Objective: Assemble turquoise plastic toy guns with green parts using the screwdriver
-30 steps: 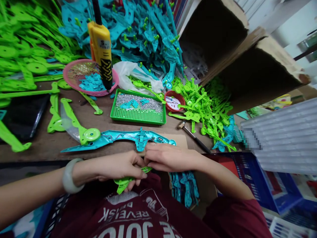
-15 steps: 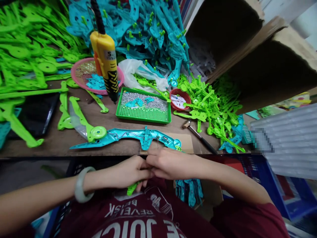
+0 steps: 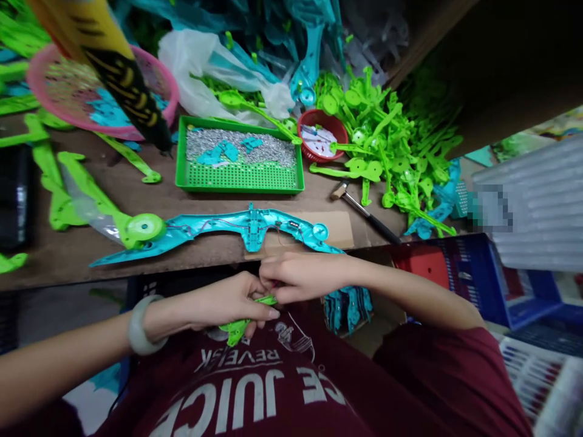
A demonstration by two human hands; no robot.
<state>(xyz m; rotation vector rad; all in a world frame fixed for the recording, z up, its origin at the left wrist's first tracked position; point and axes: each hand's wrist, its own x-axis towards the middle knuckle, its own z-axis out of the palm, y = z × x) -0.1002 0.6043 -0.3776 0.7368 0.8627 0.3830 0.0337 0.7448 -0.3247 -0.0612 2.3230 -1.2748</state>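
**More of the green part (image 3: pixel 237 331) shows, with both hands together at it**

The green part sits low in front of the maroon shirt (image 3: pixel 255 388), off the counter's near edge. The left hand (image 3: pixel 232 300) grips it between thumb and fingers. Half a second ago the right hand (image 3: pixel 300 276) covered that thumb; now the thumb lies bare along the part, and more green shows. The right hand's fingers are curled in at the part's upper end, by a speck of red; whether they pinch anything, I cannot tell. The change looks like a shifted hold, so the handwork still seems to be on this piece.

Just beyond, the blue frame (image 3: pixel 252 230) lies along the counter (image 3: pixel 314 203), thin wires inside, partly over a cardboard sheet (image 3: pixel 334 227). A green arm (image 3: pixel 146 227) overlaps its left stretch with a round disc.

Farther out stand a green tray (image 3: pixel 239 187) of small metal pieces, a red basket (image 3: pixel 321 159) and, to the right, a hammer (image 3: pixel 364 210) near heaped green pieces (image 3: pixel 396 164).
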